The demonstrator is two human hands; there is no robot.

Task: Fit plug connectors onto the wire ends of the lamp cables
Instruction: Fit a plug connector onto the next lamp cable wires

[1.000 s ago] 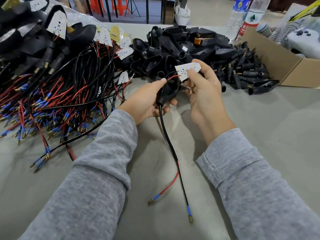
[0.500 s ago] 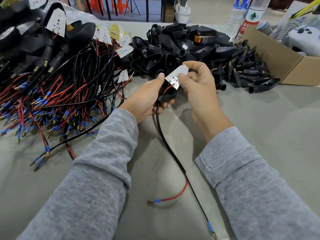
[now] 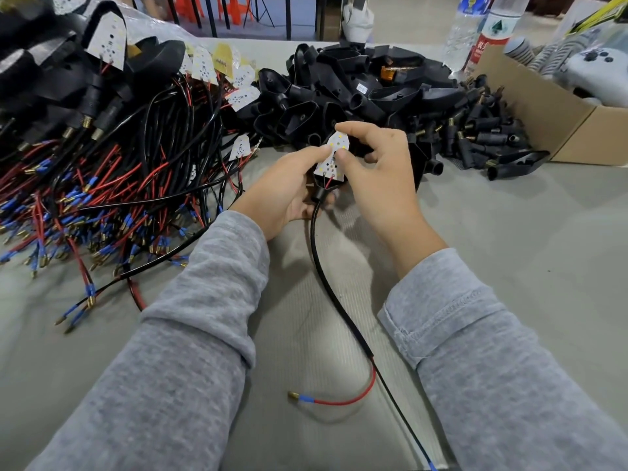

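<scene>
1. Hands meet mid-table: left hand cups a black housing, right hand pinches the white board over it.
2. Cable runs from the housing toward the body.
3. Red wire end lies between the sleeves, nearer the left.

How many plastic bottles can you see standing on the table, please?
2, both at the far right edge beside the cardboard box: a clear bottle with a blue label and, touching its right side, a red-labelled bottle. Others may be hidden.

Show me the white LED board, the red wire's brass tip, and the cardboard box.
LED board [image 3: 331, 158], head view, middle of its white face.
Brass tip [image 3: 293, 396], head view, its metal end.
Cardboard box [image 3: 540, 107], head view, near wall.
</scene>
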